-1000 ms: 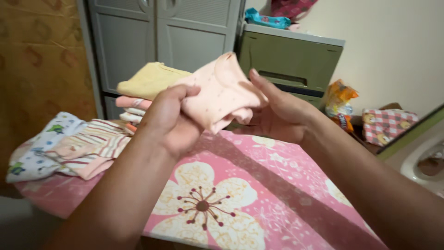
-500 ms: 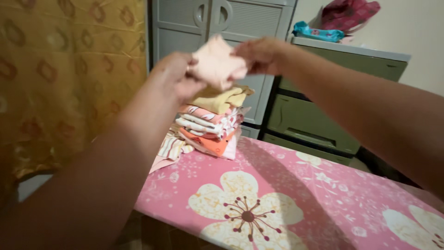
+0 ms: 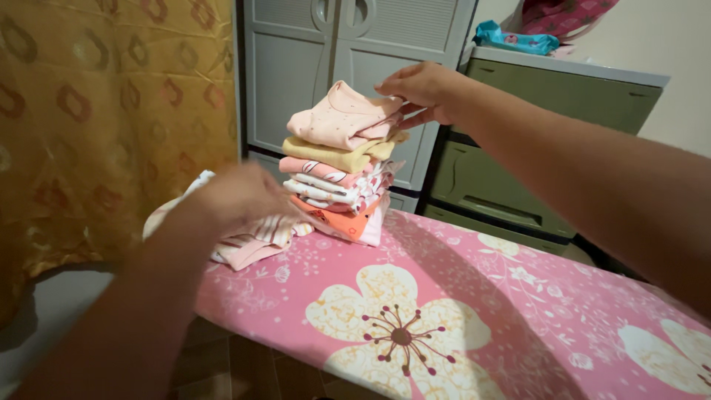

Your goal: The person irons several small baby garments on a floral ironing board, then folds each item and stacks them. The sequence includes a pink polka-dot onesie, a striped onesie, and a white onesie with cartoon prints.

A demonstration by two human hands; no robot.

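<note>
**Soft cloth on a printed cover**

Your right hand (image 3: 422, 89) touches a folded peach garment (image 3: 341, 115) of soft, matt knit cloth. The stack (image 3: 337, 181) beneath it is the same matt fabric, yellow, striped and orange. Your left hand (image 3: 241, 196) is over loose striped cloth pieces (image 3: 255, 241). The pink flowered cover (image 3: 444, 311) looks like smooth woven cloth. The grey cabinet (image 3: 296, 67) and green drawers (image 3: 548, 111) look like plastic with a faint sheen. The curtain (image 3: 111, 126) is lightly creased fabric.

right hand (image 3: 424, 90) touches the folded peach garment (image 3: 342, 115) topping the clothes stack (image 3: 339, 185); left hand (image 3: 241, 196) blurred.
</note>
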